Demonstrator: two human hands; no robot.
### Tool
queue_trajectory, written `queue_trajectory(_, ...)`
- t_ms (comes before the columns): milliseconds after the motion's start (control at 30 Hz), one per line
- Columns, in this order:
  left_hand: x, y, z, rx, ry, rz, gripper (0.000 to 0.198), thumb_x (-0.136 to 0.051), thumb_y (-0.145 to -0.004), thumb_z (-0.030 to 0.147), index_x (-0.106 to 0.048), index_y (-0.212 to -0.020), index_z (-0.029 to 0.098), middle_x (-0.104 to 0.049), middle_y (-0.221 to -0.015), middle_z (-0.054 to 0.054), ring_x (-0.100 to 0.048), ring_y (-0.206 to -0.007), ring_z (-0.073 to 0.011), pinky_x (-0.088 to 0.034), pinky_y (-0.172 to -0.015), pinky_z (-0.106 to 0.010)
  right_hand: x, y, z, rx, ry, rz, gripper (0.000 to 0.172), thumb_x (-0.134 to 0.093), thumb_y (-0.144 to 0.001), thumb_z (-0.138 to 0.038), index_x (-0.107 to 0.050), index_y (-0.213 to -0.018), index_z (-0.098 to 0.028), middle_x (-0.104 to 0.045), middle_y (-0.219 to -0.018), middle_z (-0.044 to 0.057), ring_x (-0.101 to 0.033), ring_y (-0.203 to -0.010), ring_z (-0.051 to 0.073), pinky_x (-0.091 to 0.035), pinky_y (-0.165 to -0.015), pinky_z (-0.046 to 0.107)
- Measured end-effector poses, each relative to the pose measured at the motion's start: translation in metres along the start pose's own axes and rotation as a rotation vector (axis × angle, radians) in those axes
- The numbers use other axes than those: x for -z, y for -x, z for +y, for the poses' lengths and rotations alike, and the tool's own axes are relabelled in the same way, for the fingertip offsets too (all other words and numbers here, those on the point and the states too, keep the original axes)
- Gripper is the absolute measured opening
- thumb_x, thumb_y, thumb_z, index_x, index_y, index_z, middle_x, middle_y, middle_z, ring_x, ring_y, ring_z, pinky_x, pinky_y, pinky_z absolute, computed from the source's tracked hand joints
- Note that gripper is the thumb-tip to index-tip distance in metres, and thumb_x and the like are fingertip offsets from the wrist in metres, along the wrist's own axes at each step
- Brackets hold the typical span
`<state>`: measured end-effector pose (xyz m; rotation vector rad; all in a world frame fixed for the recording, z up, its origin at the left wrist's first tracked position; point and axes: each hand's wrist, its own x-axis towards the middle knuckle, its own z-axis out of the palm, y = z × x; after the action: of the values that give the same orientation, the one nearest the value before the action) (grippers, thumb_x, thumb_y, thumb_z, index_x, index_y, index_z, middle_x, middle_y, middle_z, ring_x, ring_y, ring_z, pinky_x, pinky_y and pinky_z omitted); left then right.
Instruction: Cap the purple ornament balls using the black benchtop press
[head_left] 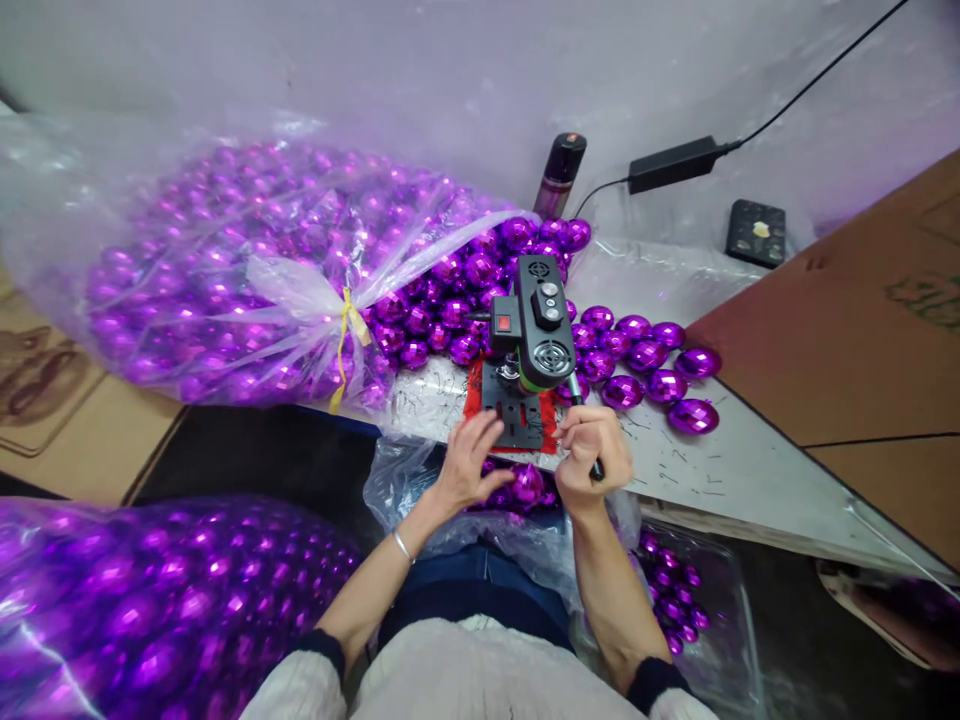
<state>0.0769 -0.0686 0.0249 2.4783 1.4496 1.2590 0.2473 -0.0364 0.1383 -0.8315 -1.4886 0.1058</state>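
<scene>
A small black press machine [545,320] with a red switch stands on the worktable, its slotted base plate [512,418] on a red sheet. My right hand [594,450] is wrapped round the machine's lever handle [598,470], whose black end shows below the fist. My left hand [469,462] is open, fingers stretched over the plate's left edge and thumb close to a shiny purple ball [528,484]. That ball lies among others in clear plastic on my lap. Loose purple faceted balls [645,355] lie right of the machine, with more piled behind it.
A big tied clear bag [300,270] of purple balls fills the table's left side. Another full bag [150,610] sits at lower left. A dark spray can [560,175], a power adapter [673,165] and a black case [756,232] are at the back. Cardboard [847,350] blocks the right.
</scene>
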Motion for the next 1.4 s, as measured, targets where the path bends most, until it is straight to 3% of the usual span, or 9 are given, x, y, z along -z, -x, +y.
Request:
queue_trajectory(133,0.010,-0.061,-0.043,0.353,-0.156,0.079,0.053,-0.047,-0.102,0.029,-0.041,-0.153,0.016,-0.051,-0.153,-0.022,-0.051,-0.141,-0.0321,-0.042,-0.115,-0.051,-0.002,0.002,0.001,-0.003,-0.014,0.017,0.030,-0.048,-0.098,-0.014,-0.051,-0.069,-0.021,-0.059,-0.070,-0.001,-0.058,-0.064,0.012,-0.043,-0.058,0.029)
queue_trajectory(233,0.012,-0.106,-0.067,0.372,-0.257,-0.135,0.053,-0.054,-0.095,0.015,-0.051,-0.147,0.016,-0.055,-0.149,-0.021,-0.054,-0.136,-0.0350,-0.046,-0.109,-0.051,-0.002,0.002,0.001,-0.007,-0.010,0.013,0.030,-0.048,-0.098,-0.016,-0.052,-0.068,-0.021,-0.060,-0.071,0.000,-0.058,-0.065,0.013,-0.043,-0.059,0.030)
queue_trajectory(333,0.013,-0.127,-0.076,0.386,-0.305,-0.270,0.055,-0.062,-0.090,0.014,-0.054,-0.144,0.013,-0.062,-0.139,-0.022,-0.061,-0.125,-0.0369,-0.050,-0.102,-0.051,0.000,0.002,0.002,-0.001,-0.015,-0.002,0.029,-0.049,-0.097,-0.015,-0.052,-0.069,-0.021,-0.061,-0.073,0.000,-0.059,-0.065,0.013,-0.044,-0.059,0.030)
queue_trajectory(467,0.020,-0.115,-0.075,0.448,-0.139,-0.133,0.057,-0.072,-0.089,0.030,-0.056,-0.141,0.013,-0.063,-0.138,-0.022,-0.062,-0.126,-0.0357,-0.050,-0.106,-0.050,0.000,0.003,0.003,0.013,-0.019,-0.008,0.029,-0.049,-0.097,-0.015,-0.051,-0.069,-0.021,-0.061,-0.072,0.000,-0.059,-0.066,0.013,-0.044,-0.059,0.029)
queue_trajectory(600,0.027,-0.086,-0.064,0.701,0.405,0.095,0.060,-0.071,-0.089,0.054,-0.061,-0.136,0.017,-0.071,-0.128,-0.015,-0.070,-0.113,-0.0270,-0.058,-0.096,-0.040,-0.002,0.001,0.000,0.017,-0.005,0.006,0.030,-0.049,-0.098,-0.018,-0.052,-0.069,-0.021,-0.061,-0.071,0.000,-0.057,-0.063,0.013,-0.043,-0.057,0.029)
queue_trajectory(767,0.015,-0.063,-0.036,0.953,0.956,0.032,0.059,-0.065,-0.088,0.065,-0.071,-0.122,0.017,-0.078,-0.115,-0.012,-0.076,-0.101,-0.0228,-0.061,-0.086,-0.034,-0.001,-0.010,-0.009,-0.022,0.021,0.006,0.032,-0.048,-0.100,-0.020,-0.050,-0.068,-0.022,-0.059,-0.069,0.000,-0.057,-0.063,0.013,-0.042,-0.057,0.030)
queue_trajectory(967,-0.006,-0.061,-0.016,0.861,0.753,0.005,0.056,-0.074,-0.086,0.055,-0.068,-0.128,0.018,-0.078,-0.118,-0.009,-0.073,-0.108,-0.0242,-0.057,-0.099,-0.039,0.000,-0.030,-0.021,-0.052,0.026,0.001,0.033,-0.048,-0.099,-0.015,-0.050,-0.067,-0.022,-0.057,-0.065,-0.001,-0.058,-0.063,0.013,-0.040,-0.056,0.029)
queue_trajectory(1167,-0.005,-0.061,-0.015,0.630,0.362,-0.117,0.058,-0.078,-0.084,0.051,-0.067,-0.132,0.020,-0.078,-0.106,-0.010,-0.073,-0.101,-0.0286,-0.056,-0.097,-0.046,0.001,-0.033,-0.023,-0.052,0.034,-0.005,0.033,-0.048,-0.099,-0.016,-0.051,-0.067,-0.022,-0.057,-0.065,-0.001,-0.057,-0.063,0.013,-0.042,-0.057,0.030)
queue_trajectory(1400,-0.014,-0.062,-0.008,0.432,0.202,-0.067,0.058,-0.075,-0.087,0.052,-0.063,-0.132,0.018,-0.075,-0.121,-0.015,-0.070,-0.115,-0.0305,-0.053,-0.102,-0.047,0.002,-0.028,-0.021,-0.045,0.034,-0.027,0.031,-0.049,-0.099,-0.015,-0.053,-0.069,-0.022,-0.058,-0.067,0.000,-0.059,-0.065,0.013,-0.044,-0.059,0.029)
